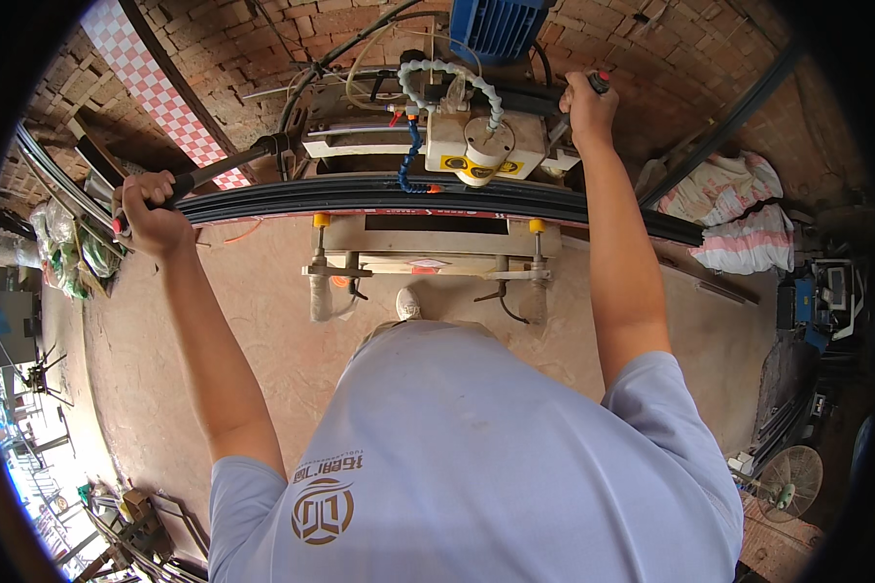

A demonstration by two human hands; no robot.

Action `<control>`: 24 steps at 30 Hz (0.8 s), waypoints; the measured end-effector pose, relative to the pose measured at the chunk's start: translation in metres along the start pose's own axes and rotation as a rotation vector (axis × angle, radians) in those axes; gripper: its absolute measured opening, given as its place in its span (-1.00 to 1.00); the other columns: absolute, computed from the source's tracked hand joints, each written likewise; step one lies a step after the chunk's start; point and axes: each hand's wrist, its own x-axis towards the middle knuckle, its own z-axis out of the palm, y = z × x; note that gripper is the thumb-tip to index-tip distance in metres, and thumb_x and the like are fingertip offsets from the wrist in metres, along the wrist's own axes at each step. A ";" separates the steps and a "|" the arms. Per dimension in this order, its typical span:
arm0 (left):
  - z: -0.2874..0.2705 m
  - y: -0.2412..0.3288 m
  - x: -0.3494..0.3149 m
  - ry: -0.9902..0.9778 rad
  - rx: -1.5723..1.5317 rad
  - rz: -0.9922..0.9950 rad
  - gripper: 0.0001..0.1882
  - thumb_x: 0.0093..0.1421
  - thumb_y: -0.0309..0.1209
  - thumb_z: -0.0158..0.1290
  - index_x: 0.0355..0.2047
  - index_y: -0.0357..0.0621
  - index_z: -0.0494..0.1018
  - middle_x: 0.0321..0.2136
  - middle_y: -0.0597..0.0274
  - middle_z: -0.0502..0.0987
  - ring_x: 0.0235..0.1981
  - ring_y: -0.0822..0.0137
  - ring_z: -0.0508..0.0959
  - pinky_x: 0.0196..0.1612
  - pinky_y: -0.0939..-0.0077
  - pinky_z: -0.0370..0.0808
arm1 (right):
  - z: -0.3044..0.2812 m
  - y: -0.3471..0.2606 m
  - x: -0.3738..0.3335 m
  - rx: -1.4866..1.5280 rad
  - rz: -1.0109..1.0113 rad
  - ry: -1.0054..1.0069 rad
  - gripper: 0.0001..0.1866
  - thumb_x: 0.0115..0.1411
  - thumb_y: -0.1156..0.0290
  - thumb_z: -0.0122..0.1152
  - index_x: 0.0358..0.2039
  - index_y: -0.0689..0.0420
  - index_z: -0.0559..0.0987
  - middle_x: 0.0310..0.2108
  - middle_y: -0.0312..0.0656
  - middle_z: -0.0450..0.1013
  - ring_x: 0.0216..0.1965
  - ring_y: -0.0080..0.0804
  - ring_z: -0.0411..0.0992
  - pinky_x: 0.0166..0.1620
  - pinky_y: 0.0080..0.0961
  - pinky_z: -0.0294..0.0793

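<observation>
My left hand (154, 216) is wrapped round the end of a long dark lever (226, 170), whose red tip shows below the fist. Farther off to the right, my right hand (590, 107) grips a black handle with a red button (603, 78) at its top. Between the two stands a machine with a white head (525, 141), a blue motor (496, 31) behind it and a grey segmented hose (452, 68) looping over it. Long dark profiles (292, 201) lie across its front, with a blue segmented nozzle hose (410, 155) bending down to them.
Two yellow-capped clamps (321, 222) stand before the profiles on the machine's front. White woven sacks (739, 209) lie at the right, near a blue device (809, 306). A round fan (789, 478) stands lower right. Plastic bags (68, 243) are piled at the left.
</observation>
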 end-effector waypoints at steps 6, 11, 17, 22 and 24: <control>0.002 0.001 -0.001 0.012 0.007 0.004 -0.71 0.27 -0.46 -0.12 -0.63 -0.06 0.23 -0.72 0.30 0.26 -0.64 0.39 0.26 -0.37 0.35 0.36 | -0.002 0.000 0.001 0.011 -0.006 0.004 -0.80 0.15 0.54 0.18 -0.56 0.15 0.36 -0.70 -0.25 0.26 -0.69 -0.45 0.22 -0.56 -0.42 0.24; 0.006 0.002 -0.001 0.015 0.026 0.004 -0.72 0.27 -0.44 -0.13 -0.63 -0.05 0.23 -0.71 0.32 0.26 -0.64 0.41 0.24 -0.36 0.36 0.35 | -0.004 0.002 0.003 0.024 -0.014 0.019 -0.73 0.13 0.49 0.22 -0.65 0.16 0.36 -0.71 -0.27 0.31 -0.70 -0.49 0.28 -0.59 -0.45 0.26; 0.008 0.004 -0.004 0.007 0.048 -0.018 -0.70 0.29 -0.39 -0.16 -0.63 -0.03 0.22 -0.70 0.36 0.24 -0.60 0.42 0.24 -0.30 0.35 0.35 | -0.007 0.005 0.006 0.011 -0.032 0.011 -0.73 0.13 0.47 0.22 -0.66 0.15 0.38 -0.72 -0.28 0.32 -0.70 -0.50 0.29 -0.59 -0.47 0.27; 0.006 0.003 -0.002 0.020 0.063 -0.037 -0.68 0.31 -0.36 -0.21 -0.64 -0.02 0.20 -0.69 0.35 0.23 -0.59 0.39 0.26 -0.28 0.31 0.36 | -0.009 0.005 0.006 0.000 -0.027 0.006 -0.72 0.14 0.46 0.21 -0.66 0.14 0.37 -0.71 -0.28 0.32 -0.70 -0.50 0.29 -0.59 -0.44 0.28; 0.004 0.003 -0.002 -0.007 0.065 -0.026 -0.68 0.31 -0.36 -0.21 -0.64 -0.02 0.21 -0.69 0.35 0.23 -0.59 0.39 0.26 -0.28 0.31 0.36 | -0.009 0.005 0.005 -0.017 -0.025 0.007 -0.75 0.14 0.51 0.19 -0.62 0.14 0.35 -0.71 -0.26 0.29 -0.69 -0.48 0.25 -0.57 -0.44 0.25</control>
